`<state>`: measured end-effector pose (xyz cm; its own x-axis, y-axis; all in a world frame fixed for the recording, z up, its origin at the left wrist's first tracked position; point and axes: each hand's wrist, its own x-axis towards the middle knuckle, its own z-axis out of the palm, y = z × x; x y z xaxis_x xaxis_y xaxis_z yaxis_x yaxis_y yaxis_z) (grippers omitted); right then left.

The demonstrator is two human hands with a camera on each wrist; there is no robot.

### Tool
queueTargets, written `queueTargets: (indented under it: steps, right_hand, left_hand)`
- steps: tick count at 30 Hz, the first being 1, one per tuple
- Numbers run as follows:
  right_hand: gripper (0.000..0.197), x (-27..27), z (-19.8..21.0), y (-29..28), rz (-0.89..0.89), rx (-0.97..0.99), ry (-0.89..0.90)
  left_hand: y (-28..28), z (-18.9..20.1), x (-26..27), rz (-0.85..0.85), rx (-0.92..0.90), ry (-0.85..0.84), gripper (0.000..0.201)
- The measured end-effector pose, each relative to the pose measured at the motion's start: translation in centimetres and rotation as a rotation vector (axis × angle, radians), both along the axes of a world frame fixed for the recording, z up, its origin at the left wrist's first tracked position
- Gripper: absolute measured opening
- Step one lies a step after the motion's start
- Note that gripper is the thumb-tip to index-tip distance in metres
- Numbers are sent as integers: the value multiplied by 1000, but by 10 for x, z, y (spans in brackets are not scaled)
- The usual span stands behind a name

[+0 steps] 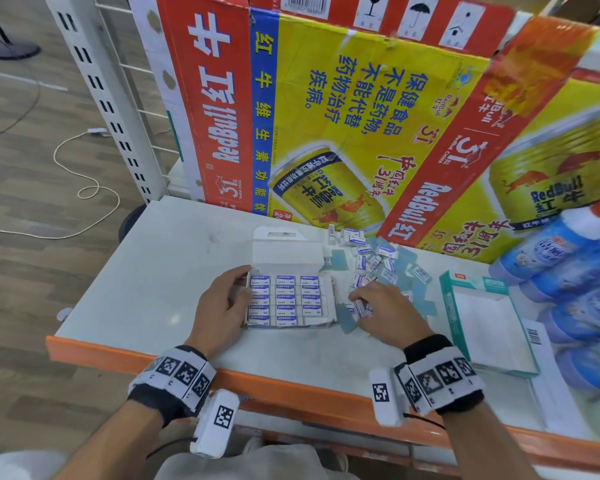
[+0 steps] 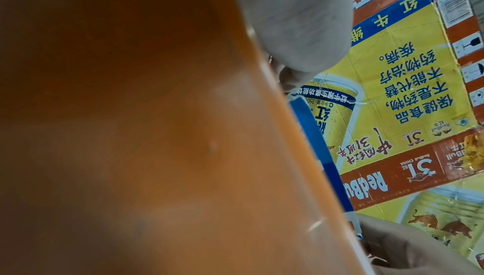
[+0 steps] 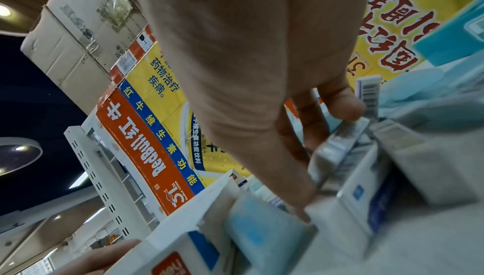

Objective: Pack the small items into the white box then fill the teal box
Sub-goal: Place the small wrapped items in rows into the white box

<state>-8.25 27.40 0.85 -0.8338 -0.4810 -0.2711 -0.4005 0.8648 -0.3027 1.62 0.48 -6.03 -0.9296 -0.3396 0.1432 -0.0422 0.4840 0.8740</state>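
Note:
The white box (image 1: 329,299) lies open in the middle of the shelf, lid flap up, with rows of blue-and-white erasers (image 1: 284,297) packed flat in it. My left hand (image 1: 245,284) grips the box's left wall, thumb at the far corner; in the left wrist view the palm fills the frame and the box's blue edge (image 2: 314,134) shows. My right hand (image 1: 359,304) is just right of the box, fingers curled round an eraser (image 1: 361,309), seen pinched as an eraser (image 3: 337,147) in the right wrist view. Loose erasers (image 1: 371,261) are heaped behind it. The teal box (image 1: 447,303) lies open at the right.
Pale blue card pieces (image 1: 347,317) lie among the loose erasers. Red Bull cartons (image 1: 326,116) wall off the back of the shelf. Blue bottles (image 1: 575,271) are stacked at the far right. The shelf's orange front edge (image 1: 257,379) runs under my wrists.

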Motion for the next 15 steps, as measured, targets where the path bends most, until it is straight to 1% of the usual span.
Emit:
queueTargets:
  steps: [3, 9, 11, 13, 15]
  right_hand:
    - [38, 1, -1, -1, -2, -46, 16]
    - [33, -2, 2, 3, -120, -234, 48]
    - [34, -1, 6, 2, -148, -298, 29]
    - [35, 1, 9, -1, -152, -385, -14]
    - [35, 3, 10, -3, -129, -428, -6]
  left_hand:
    - [1, 0, -1, -6, -7, 3, 37]
    - [0, 1, -1, 3, 12, -11, 37]
    - [0, 1, -1, 2, 18, -15, 37]
    - [0, 1, 0, 1, 22, -17, 38]
    - [1, 2, 0, -1, 22, -14, 38]
